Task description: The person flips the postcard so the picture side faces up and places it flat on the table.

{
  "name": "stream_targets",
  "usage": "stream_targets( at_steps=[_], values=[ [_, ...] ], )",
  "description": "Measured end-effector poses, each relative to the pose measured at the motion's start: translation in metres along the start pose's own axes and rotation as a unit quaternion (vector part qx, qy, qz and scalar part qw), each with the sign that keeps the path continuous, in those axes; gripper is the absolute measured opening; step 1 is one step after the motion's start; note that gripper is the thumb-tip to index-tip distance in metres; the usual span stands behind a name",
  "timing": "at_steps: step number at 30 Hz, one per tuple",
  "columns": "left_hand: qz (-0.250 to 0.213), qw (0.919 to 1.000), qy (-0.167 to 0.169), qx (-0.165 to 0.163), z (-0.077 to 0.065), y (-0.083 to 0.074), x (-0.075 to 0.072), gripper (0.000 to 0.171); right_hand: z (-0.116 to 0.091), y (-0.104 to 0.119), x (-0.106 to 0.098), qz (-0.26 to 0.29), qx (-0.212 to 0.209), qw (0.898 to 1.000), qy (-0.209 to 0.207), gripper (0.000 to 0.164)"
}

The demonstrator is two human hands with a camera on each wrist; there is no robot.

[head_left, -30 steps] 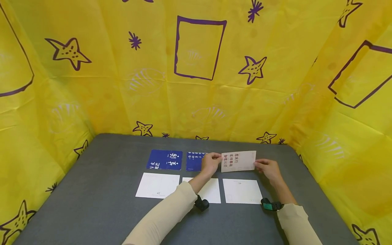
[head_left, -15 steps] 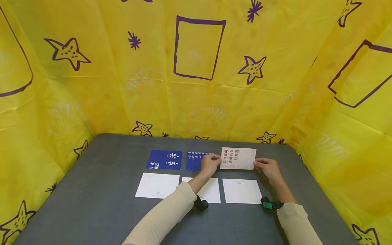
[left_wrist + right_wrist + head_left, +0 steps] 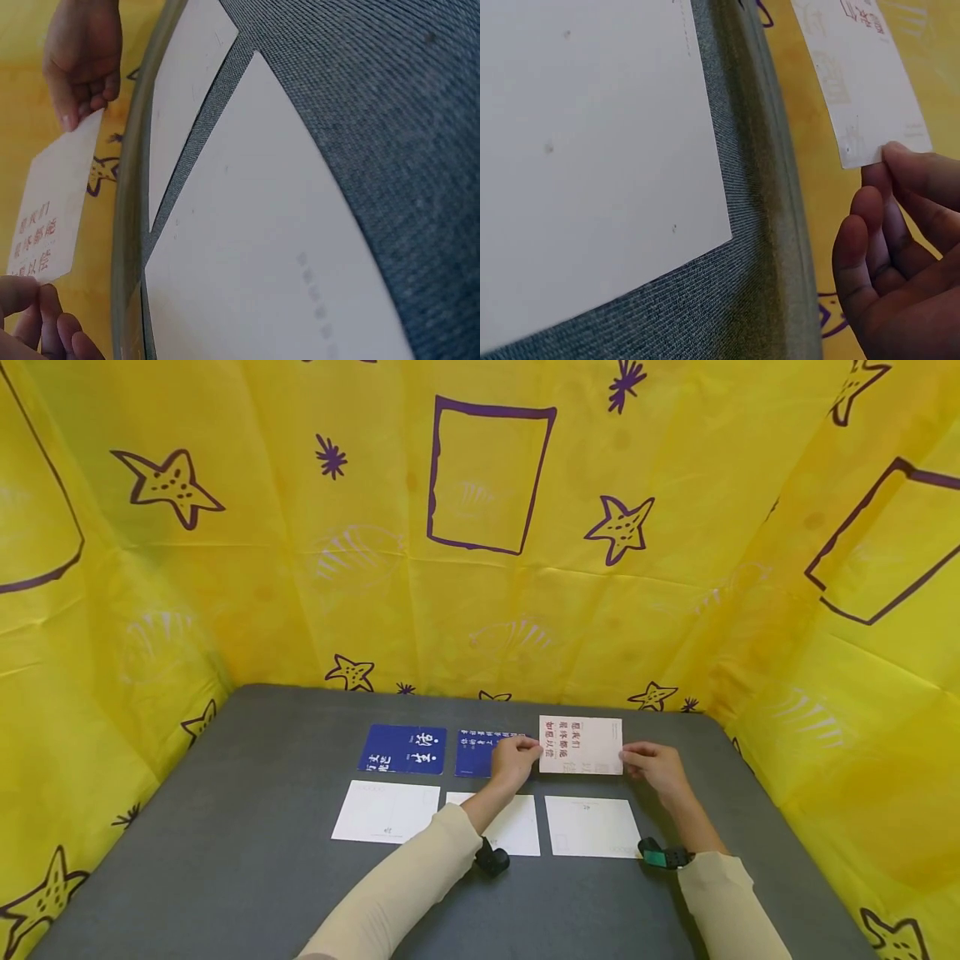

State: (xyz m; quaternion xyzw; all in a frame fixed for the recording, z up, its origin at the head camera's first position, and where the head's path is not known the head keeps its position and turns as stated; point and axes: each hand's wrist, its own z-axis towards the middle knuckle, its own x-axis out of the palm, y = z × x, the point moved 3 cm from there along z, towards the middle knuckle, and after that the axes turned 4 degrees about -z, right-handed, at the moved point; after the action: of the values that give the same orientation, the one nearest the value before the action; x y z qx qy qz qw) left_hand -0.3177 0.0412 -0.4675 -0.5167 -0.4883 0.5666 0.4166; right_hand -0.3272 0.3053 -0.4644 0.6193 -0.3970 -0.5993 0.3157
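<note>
Between both hands is a pale pink postcard (image 3: 581, 745) with reddish-brown Chinese characters, printed side facing the head camera. My left hand (image 3: 514, 762) pinches its left edge between thumb and fingers. On the opposite edge, the thumb and fingers of my right hand (image 3: 656, 768) pinch it, as the right wrist view also shows on the card's corner (image 3: 870, 142). Partly behind my left hand lies a blue postcard (image 3: 474, 758) with white writing. Another blue postcard (image 3: 402, 750) lies to its left.
Nearer the front, three white cards lie in a row: a left card (image 3: 386, 812), a middle card (image 3: 513, 827) partly under the left forearm in view, and a right card (image 3: 592, 827). They rest on a grey cloth-covered table (image 3: 225, 860). A yellow patterned curtain (image 3: 480, 610) surrounds it.
The pink postcard has been raised slightly and tipped more upright, showing more of its printed face, including faint characters at the lower edge. Both hands keep their pinch on it.
</note>
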Motion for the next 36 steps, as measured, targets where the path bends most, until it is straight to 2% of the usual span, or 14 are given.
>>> stream_targets(
  at_steps=[18,26,32,36],
  values=[
    [0.051,0.9979,-0.041,0.001,-0.001,0.002,0.004,0.008,0.000,-0.002,0.002,-0.016,0.015,1.000,-0.007,0.039],
    [0.065,0.9966,-0.040,0.030,-0.003,0.002,0.006,0.012,-0.001,-0.007,0.002,-0.023,0.033,0.999,-0.011,0.035],
    [0.111,0.9900,-0.025,0.083,-0.007,-0.001,0.009,0.017,-0.002,-0.007,0.002,-0.016,0.036,0.999,-0.022,0.034],
    [0.141,0.9858,-0.014,0.091,-0.008,-0.001,0.010,0.025,-0.002,-0.009,0.002,-0.006,0.036,0.999,-0.025,0.034]
  ],
)
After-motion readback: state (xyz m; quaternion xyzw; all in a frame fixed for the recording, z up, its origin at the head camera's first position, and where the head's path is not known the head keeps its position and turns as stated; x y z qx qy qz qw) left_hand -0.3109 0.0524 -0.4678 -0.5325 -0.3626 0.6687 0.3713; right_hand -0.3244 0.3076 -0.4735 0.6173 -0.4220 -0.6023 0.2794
